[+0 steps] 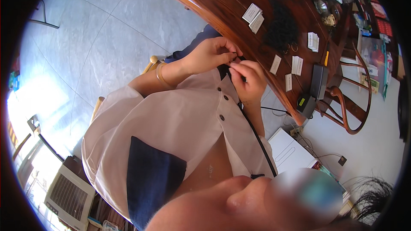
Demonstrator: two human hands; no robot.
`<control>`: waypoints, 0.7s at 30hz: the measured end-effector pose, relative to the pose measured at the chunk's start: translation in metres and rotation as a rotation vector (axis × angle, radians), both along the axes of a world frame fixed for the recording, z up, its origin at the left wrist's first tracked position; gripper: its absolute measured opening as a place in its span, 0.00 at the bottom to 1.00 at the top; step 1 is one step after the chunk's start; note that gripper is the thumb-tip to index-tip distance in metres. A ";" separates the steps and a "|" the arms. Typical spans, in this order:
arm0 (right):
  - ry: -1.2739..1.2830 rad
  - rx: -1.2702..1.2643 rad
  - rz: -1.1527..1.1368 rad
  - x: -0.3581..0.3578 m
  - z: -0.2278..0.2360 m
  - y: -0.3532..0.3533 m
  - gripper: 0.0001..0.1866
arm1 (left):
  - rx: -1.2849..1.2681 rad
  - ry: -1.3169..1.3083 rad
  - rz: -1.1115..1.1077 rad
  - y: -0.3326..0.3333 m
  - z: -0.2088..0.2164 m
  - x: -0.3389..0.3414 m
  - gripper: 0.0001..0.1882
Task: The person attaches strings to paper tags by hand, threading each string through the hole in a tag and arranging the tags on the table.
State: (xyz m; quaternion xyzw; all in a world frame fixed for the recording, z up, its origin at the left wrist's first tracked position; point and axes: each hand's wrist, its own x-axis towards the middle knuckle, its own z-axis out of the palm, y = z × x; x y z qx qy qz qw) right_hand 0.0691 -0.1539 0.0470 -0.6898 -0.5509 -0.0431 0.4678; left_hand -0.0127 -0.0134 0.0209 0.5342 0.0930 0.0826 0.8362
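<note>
a small dark item (235, 61), judged light, limp and easily dropped, is being pinched at its ends between the closed fingers of the left hand (209, 53) and right hand (248, 79), just before the table (231, 13) edge.

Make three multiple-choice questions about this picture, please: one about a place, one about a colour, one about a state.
1. Where does the black fuzzy heap lie?
A. on the wooden table
B. on the floor
C. on the person's lap

2. What colour is the bangle on the left wrist?
A. red
B. gold
C. blue

3. How are the two hands placed?
A. far apart
B. flat on the table
C. close together, fingertips pinching a small black item

Answers:
1 A: the heap sits on the wooden table among small white cards.
2 B: it shows a golden tone.
3 C: the left hand and right hand meet at the small black item.
</note>
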 end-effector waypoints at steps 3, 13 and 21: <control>0.277 -0.039 -0.033 0.005 0.003 -0.006 0.12 | -0.137 -0.047 -0.006 0.000 0.005 -0.004 0.08; 0.758 -0.180 0.271 0.036 0.004 -0.010 0.10 | -0.079 0.048 -0.275 0.007 0.010 -0.006 0.07; 0.230 -0.097 0.026 0.020 0.010 0.003 0.13 | -0.115 -0.014 -0.097 0.001 -0.003 -0.003 0.07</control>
